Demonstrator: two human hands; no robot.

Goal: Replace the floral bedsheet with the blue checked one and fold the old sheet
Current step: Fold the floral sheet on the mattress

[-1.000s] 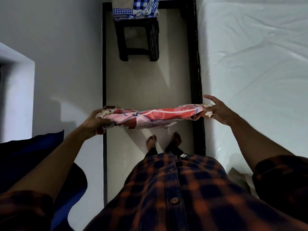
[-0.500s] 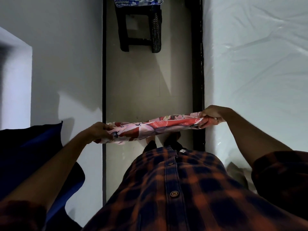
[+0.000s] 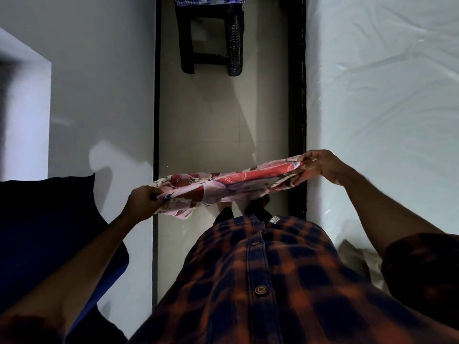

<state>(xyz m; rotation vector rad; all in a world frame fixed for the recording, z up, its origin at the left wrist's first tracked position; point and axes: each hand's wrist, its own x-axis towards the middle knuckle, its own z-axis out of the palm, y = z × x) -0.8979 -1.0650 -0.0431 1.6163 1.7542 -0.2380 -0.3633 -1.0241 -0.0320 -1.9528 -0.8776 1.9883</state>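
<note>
Two hands hold one item between them: the floral bedsheet [image 3: 223, 187], already reduced to a long, narrow folded band, stretched at waist height over the floor strip. Left hand [image 3: 142, 203]: clenched on the near-left end of the band, fingers curled over the cloth edge. Right hand [image 3: 323, 165]: pinching the opposite end, thumb on top, that end raised slightly higher and lying just beside the mattress [image 3: 385, 108]. Between the grips the cloth sags a little; loose layers hang below the left-hand end. Beyond the grips, well apart: a dark stool [image 3: 211, 40] carrying the blue checked sheet [image 3: 211, 0], only its lower edge showing at the top of the view, apparently folded and untouched. Beside the right grip: the mattress, bare white, creased, with no sheet on it. Behind the left grip: a dark blue cushion or pillow [image 3: 49, 232], not clearly identifiable. Status, judged: old sheet stripped, done; folding of it well advanced, likely one or more further folds to bring the two ends together; putting it down and spreading the checked sheet over the mattress not yet begun.
</note>
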